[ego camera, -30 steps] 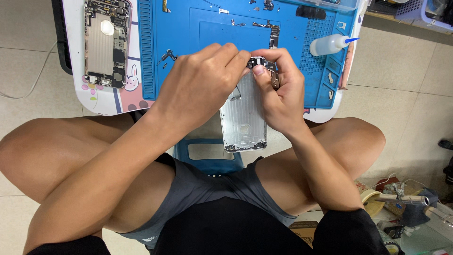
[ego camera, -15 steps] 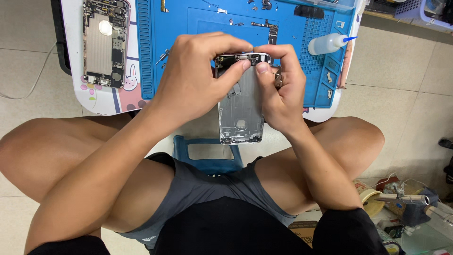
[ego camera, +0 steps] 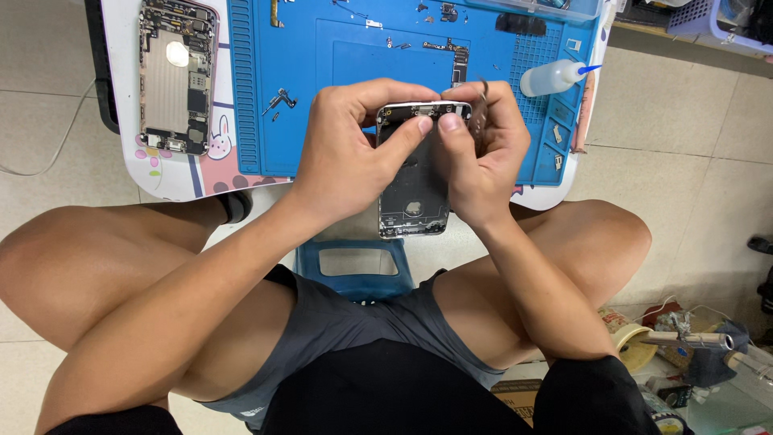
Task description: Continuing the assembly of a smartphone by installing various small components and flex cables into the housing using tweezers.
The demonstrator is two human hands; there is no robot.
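Note:
I hold an opened grey phone housing (ego camera: 415,189) upright over the near edge of the blue work mat (ego camera: 338,64). My left hand (ego camera: 350,149) grips its left side, thumb pressed near the top edge. My right hand (ego camera: 475,153) grips the right side, its thumb next to the left thumb on the top part. A thin metal tool sticks up between the right fingers. The lower half of the housing shows a round hole in the back plate.
A second opened phone housing (ego camera: 175,76) lies on the white board at the left. Small screws and parts are scattered on the mat. A white squeeze bottle (ego camera: 551,76) lies at the right. A blue stool (ego camera: 354,266) is under me; clutter sits on the floor at lower right.
The housing has turned so its inside faces me and sits a little lower. Both thumbs have shifted onto its top edge.

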